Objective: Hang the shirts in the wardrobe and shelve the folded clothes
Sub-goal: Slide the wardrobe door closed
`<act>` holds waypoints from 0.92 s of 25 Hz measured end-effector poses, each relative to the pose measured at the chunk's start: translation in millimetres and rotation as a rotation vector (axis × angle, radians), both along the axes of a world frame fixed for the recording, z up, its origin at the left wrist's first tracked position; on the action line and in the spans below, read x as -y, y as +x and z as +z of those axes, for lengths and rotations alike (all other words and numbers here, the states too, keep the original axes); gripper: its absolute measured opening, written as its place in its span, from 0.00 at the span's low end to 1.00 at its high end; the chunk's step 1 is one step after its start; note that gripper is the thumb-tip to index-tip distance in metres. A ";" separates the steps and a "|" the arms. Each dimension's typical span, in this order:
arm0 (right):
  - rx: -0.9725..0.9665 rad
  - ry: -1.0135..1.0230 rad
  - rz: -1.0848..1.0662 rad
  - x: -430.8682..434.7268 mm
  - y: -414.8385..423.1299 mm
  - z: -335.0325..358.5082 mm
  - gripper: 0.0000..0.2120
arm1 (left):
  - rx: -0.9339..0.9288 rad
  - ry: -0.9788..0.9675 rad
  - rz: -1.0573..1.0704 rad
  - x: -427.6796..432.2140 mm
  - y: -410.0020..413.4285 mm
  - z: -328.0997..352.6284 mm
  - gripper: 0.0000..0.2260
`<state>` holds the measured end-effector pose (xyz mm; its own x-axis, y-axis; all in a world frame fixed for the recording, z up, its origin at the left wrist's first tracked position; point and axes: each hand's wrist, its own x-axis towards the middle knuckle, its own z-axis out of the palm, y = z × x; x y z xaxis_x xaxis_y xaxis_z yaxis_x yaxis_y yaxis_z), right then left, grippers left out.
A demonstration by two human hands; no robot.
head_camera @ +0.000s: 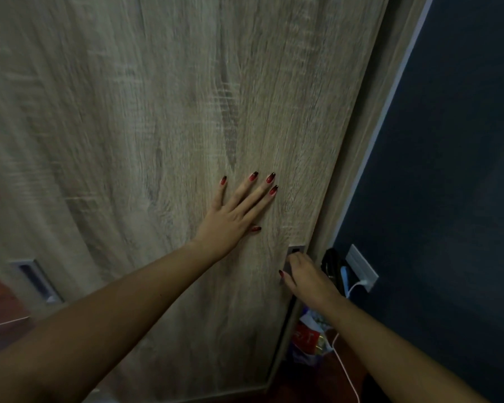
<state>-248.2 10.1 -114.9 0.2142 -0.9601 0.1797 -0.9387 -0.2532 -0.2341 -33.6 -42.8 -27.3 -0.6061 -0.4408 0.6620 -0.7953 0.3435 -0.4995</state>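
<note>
Left hand [230, 216] lies flat, fingers spread, on the wardrobe door [157, 126] (right hand [306, 277] grips its recessed handle [296, 250]).

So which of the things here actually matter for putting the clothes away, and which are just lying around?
Part of the job:
- wardrobe door, left hand flat on it
- metal handle at the door's edge, right hand on it
- second handle, lower left

Just lying about:
- wall socket with white cable
- black item beside it
- colourful bag on the floor
</note>
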 end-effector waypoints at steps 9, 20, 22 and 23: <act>-0.032 0.005 -0.012 -0.1 -12.9 1.2 0.14 | 0.014 0.014 0.021 -3.2 -14.1 1.0 0.37; -0.012 0.045 -0.008 7.7 -9.5 4.3 0.14 | 0.040 0.096 0.081 -15.1 -15.7 9.4 0.38; -0.007 0.076 -0.004 13.3 -9.5 2.1 0.14 | 0.050 0.128 0.089 -18.0 -14.8 11.0 0.37; 0.000 0.135 -0.006 14.6 -9.2 5.1 0.14 | 0.059 0.156 0.086 -19.5 -12.8 13.0 0.36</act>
<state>-257.4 -4.6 -109.8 0.2082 -0.9769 0.0484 -0.9402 -0.2135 -0.2653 -46.4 -23.3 -14.3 -0.5977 -0.5871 0.5460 -0.7959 0.3527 -0.4920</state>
